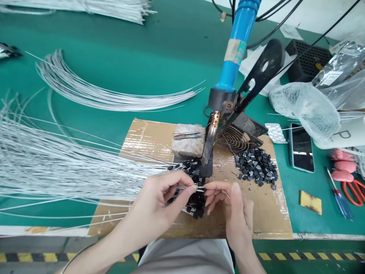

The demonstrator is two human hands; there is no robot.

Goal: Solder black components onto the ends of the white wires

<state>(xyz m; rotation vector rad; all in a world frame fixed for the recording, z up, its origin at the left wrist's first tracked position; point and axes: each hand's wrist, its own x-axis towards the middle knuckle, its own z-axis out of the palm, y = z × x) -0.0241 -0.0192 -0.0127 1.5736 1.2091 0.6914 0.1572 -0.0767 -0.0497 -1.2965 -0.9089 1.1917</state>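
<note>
My left hand (168, 198) pinches the bare end of a white wire (200, 188) between thumb and index finger. Close to that end, on its right, is my right hand (230, 201), fingers curled, with a thin solder-like wire (226, 194) running through it. Under and between the hands lies a pile of small black connectors (196, 207), joined to a broad bundle of white wires (85, 160) spreading left. Just above stands a soldering iron (238, 49) with a blue handle, its tip (207, 154) pointing down, clamped in a black metal stand (262, 72).
A cardboard sheet (273, 220) covers the green table (176, 45). Loose black connector housings (255, 167) are heaped at right, near a small fan (239, 137). Farther right lie a phone (302, 148), a yellow sponge (310, 202), a screwdriver (340, 199) and red-handled scissors (355, 192). Another wire bundle (114, 93) lies behind.
</note>
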